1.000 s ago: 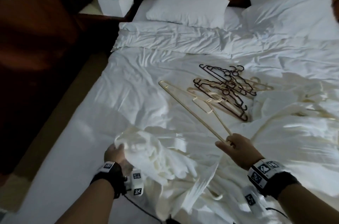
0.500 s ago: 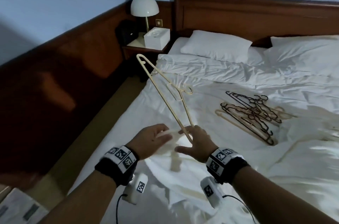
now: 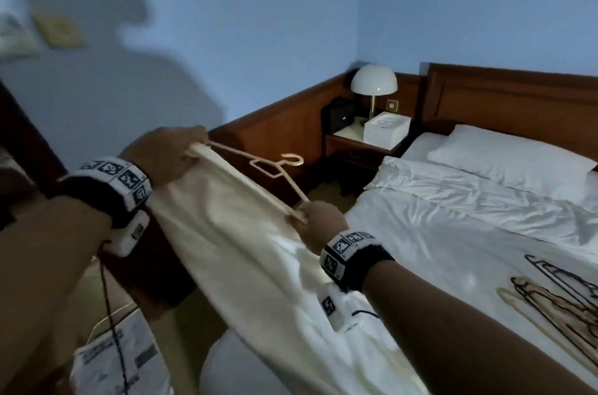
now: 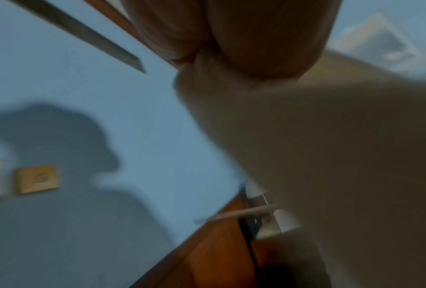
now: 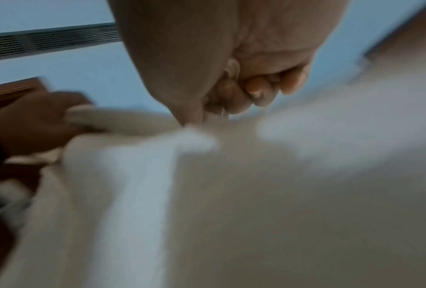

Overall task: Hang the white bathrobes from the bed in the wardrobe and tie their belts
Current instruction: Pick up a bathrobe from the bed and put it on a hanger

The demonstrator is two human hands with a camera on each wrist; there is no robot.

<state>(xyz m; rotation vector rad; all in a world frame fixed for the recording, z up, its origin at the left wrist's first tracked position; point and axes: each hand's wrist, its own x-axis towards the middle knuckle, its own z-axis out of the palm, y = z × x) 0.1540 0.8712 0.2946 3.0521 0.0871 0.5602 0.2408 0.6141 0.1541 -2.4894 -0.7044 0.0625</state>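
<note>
A white bathrobe (image 3: 246, 258) hangs stretched between my two hands, raised over the near left corner of the bed (image 3: 453, 233). A cream plastic hanger (image 3: 259, 165) lies along the robe's top edge, hook pointing away. My left hand (image 3: 181, 152) grips the hanger's left end together with the cloth. My right hand (image 3: 310, 220) pinches the hanger's right end and the robe's edge. In the left wrist view the robe (image 4: 330, 155) is blurred under curled fingers. In the right wrist view my fingers (image 5: 251, 91) curl on the hanger end above the robe (image 5: 207, 194).
A pile of black and cream hangers (image 3: 556, 301) lies on the bed at the right. A nightstand (image 3: 359, 145) with a white lamp (image 3: 373, 84) and a white box (image 3: 386, 132) stands by the headboard. Wood panelling (image 3: 278, 129) lines the wall. A paper bag (image 3: 119, 359) sits low left.
The hanger has swung from upright to lying level along the robe's top edge. My left hand moved up and left onto its far end. The robe now hangs lifted off the bed.
</note>
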